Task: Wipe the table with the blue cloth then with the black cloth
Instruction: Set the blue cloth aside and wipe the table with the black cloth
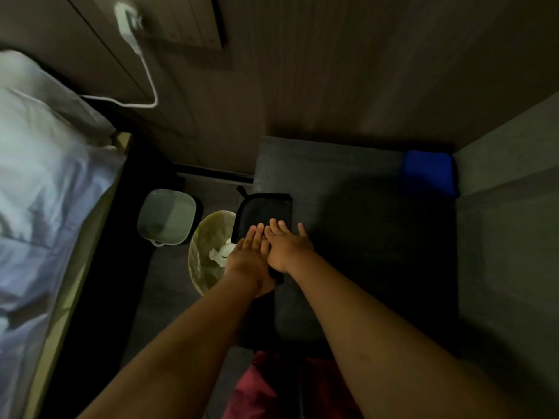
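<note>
A folded black cloth (263, 211) lies at the left edge of the dark grey table (348, 189), with a small loop at its far corner. My left hand (250, 258) and my right hand (287, 244) both rest flat on the cloth's near half, fingers stretched out and side by side, the right hand slightly over the left. The folded blue cloth (428, 173) sits apart in the table's far right corner, against the wall.
Left of the table, on the floor, stand a lined waste bin (208, 252) holding a crumpled tissue and a grey lidded bin (166, 217). A bed with white sheets (45, 182) fills the left side. A white charger cable (145, 77) hangs on the wooden wall.
</note>
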The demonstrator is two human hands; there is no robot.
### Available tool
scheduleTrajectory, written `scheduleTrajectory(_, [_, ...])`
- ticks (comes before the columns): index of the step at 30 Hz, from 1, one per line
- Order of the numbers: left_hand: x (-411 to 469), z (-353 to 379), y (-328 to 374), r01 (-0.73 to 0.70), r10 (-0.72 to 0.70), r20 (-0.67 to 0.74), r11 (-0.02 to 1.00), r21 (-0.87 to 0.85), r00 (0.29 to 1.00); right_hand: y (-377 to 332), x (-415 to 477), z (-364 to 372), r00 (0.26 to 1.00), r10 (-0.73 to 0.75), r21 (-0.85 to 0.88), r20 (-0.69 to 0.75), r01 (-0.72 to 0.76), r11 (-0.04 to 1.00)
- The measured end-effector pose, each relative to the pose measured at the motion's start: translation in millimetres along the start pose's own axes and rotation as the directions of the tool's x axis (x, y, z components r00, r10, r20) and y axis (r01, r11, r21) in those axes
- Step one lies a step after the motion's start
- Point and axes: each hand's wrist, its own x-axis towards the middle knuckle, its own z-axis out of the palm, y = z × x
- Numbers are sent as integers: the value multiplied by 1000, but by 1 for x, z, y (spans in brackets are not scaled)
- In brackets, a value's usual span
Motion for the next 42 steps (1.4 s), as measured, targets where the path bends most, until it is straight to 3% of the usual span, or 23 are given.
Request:
scheduleTrajectory(10, [-18, 11, -1, -47, 55, 94, 995, -83, 994, -7, -18, 27, 1000, -7, -28, -20, 7, 1000])
scheduleTrajectory(18, [-32, 40, 10, -89, 81, 116, 994, 66, 990, -13, -39, 47, 998, 50, -114, 29, -46, 992])
scheduleTrajectory(22, [-34, 28, 19, -64, 59, 135, 997, 37, 989, 0, -40, 48, 998, 37, -67, 41, -34, 997])
scheduleTrajectory(42, [8, 14, 231, -225, 224, 167, 974, -7, 960, 211, -105, 68, 984, 177, 141, -14, -173, 975])
